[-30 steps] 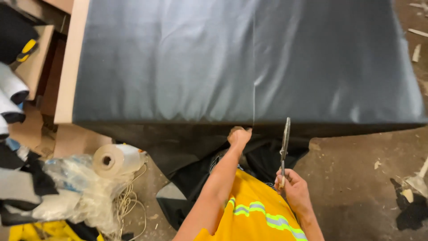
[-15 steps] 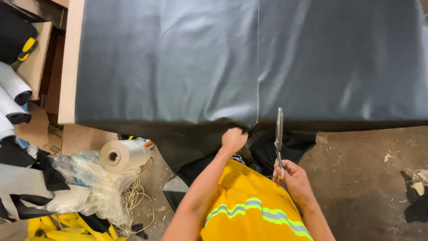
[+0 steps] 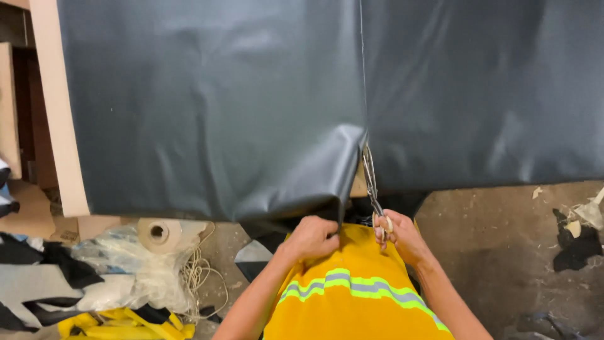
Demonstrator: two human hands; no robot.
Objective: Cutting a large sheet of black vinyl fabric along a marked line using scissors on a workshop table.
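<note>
Left hand (image 3: pixel 314 236) pinching dark sheet (image 3: pixel 207 107) edge; right hand (image 3: pixel 396 234) gripping scissors (image 3: pixel 370 179); table (image 3: pixel 60 107) beneath, concrete floor (image 3: pixel 503 252).

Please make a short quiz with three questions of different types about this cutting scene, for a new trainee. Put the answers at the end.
1. True or false: the right hand holds the scissors at the near edge of the dark sheet.
2. Multiple choice: what does the left hand grip? A) a roll of tape B) the hanging edge of the dark sheet C) a yellow rag
3. Fill in: the pale roll lies on the floor to the person's ____ side.

Key
1. True; the blades point away from the person, along a straight cut line.
2. B; the hand pinches the sheet just left of the cut.
3. Left; it rests among plastic wrap and cord.
</note>
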